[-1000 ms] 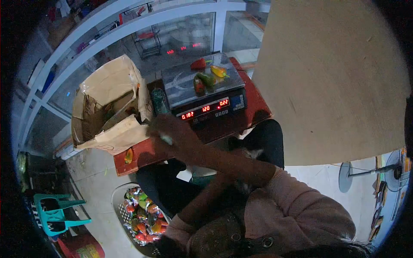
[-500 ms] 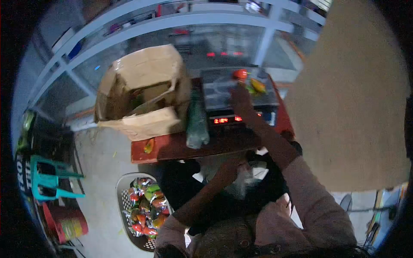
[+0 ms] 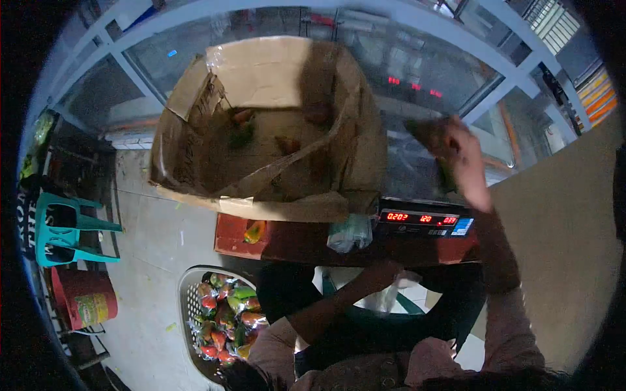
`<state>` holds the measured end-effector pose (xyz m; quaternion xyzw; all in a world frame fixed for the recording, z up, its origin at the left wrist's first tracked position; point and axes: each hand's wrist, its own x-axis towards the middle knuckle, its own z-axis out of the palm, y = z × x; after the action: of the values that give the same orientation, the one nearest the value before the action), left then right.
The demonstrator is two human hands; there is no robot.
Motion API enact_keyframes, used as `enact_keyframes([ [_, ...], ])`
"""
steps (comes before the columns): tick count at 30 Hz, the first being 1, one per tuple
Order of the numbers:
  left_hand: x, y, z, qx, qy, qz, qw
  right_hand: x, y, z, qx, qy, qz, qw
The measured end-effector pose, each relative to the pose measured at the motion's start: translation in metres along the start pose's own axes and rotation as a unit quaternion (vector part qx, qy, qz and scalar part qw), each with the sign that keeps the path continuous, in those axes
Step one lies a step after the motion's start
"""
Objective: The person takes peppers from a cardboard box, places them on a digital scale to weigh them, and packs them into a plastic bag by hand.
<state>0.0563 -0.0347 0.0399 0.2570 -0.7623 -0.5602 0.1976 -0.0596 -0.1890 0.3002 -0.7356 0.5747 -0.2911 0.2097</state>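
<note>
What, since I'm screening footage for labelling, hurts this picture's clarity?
Head view: lens distortion bows the window frame, corners black; head view: the right hand is motion-blurred; head view: shadow dims part of the carton, and the red digits of the scale reflect in the glass.

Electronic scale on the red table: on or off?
On: the scale has red digits glowing on its front display.
</note>
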Motion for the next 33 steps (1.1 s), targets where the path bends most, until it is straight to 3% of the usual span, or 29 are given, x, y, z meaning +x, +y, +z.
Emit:
enact_keyframes([
  [1, 0.001, 0.004, -0.007, -0.007, -0.014, -0.032, 0.999, 0.024, -0.031, 0.009, 0.112, -0.012, 0.057, 0.992],
  [5, 0.003, 0.015, -0.027, -0.021, -0.004, -0.06, 0.998, 0.142, -0.037, 0.096, 0.154, -0.083, -0.279, 0.944],
  [7, 0.006, -0.003, -0.011, -0.097, 0.033, -0.07, 0.992, 0.17, -0.059, 0.126, 0.08, -0.237, -0.17, 0.953],
  [8, 0.007, -0.012, -0.003, -0.134, 0.055, -0.074, 0.987, 0.183, -0.06, 0.147, 0.102, -0.268, -0.139, 0.948],
  [11, 0.002, -0.033, 0.003, -0.051, 0.007, -0.118, 0.992, 0.217, -0.028, 0.208, 0.103, -0.34, -0.125, 0.926],
  [12, 0.0, -0.042, 0.011, 0.016, 0.059, -0.07, 0.996, 0.224, -0.021, 0.221, 0.058, -0.353, -0.172, 0.918],
  [14, 0.005, -0.05, 0.025, 0.151, 0.162, 0.029, 0.975, 0.237, -0.016, 0.236, 0.053, -0.373, -0.161, 0.912],
  [15, 0.009, -0.052, 0.028, 0.107, 0.185, 0.019, 0.977, 0.24, -0.016, 0.24, 0.095, -0.38, -0.1, 0.915],
  [17, 0.016, -0.056, 0.039, 0.046, 0.212, 0.006, 0.976, 0.241, -0.015, 0.25, 0.108, -0.356, -0.038, 0.928],
  [23, 0.001, -0.03, 0.011, 0.094, 0.192, 0.064, 0.975, 0.213, -0.024, 0.277, -0.062, -0.234, -0.085, 0.966],
  [26, 0.009, -0.02, 0.004, 0.042, 0.117, -0.065, 0.99, 0.199, -0.03, 0.277, -0.136, -0.223, -0.131, 0.956],
  [29, 0.004, -0.021, -0.006, 0.036, 0.103, -0.068, 0.992, 0.188, -0.046, 0.26, -0.167, -0.224, -0.172, 0.945],
  [32, 0.008, -0.014, -0.016, 0.127, -0.037, -0.103, 0.986, 0.177, -0.066, 0.201, -0.114, -0.213, -0.189, 0.952],
  [33, 0.01, -0.016, -0.008, -0.013, 0.085, -0.124, 0.989, 0.169, -0.057, 0.179, -0.005, -0.044, -0.207, 0.977],
])
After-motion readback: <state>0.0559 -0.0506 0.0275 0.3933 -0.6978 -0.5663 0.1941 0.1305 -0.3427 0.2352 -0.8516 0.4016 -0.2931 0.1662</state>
